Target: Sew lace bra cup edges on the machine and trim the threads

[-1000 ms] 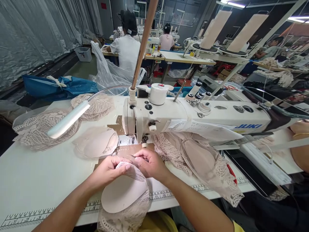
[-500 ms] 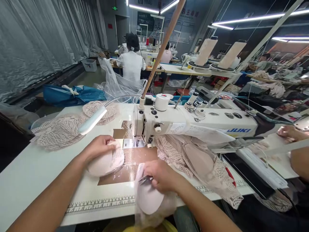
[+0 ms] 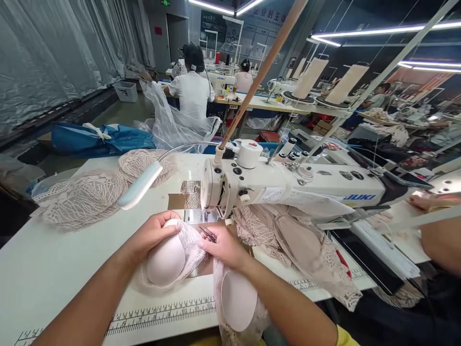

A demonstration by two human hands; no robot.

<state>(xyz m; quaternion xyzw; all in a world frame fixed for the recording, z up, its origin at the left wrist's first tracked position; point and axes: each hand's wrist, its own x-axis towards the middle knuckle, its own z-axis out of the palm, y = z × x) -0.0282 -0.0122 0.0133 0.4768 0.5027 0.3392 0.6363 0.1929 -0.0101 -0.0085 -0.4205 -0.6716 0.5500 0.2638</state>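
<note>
My left hand [image 3: 153,234] is curled over a pale padded cup [image 3: 168,259] with a lace edge, lying on the white table [image 3: 54,269] in front of the sewing machine [image 3: 273,185]. My right hand [image 3: 224,246] pinches the lace of that piece and also holds small metal thread snips [image 3: 209,233]. A second padded cup [image 3: 238,300] with lace hangs under my right wrist over the table's front edge. Both hands sit just before the needle plate [image 3: 196,216].
Stacks of lace pieces [image 3: 82,197] lie at the back left, under a gooseneck lamp [image 3: 140,185]. A heap of sewn lace garments [image 3: 298,245] lies right of the machine. Another person's arm [image 3: 437,240] is at far right. Seated workers [image 3: 192,86] sit behind. A ruler strip [image 3: 158,317] lines the table front.
My left hand has drawn a cup from the left stack toward the middle. My right hand, with snips and the first cup, has risen to meet it at the lace edge.
</note>
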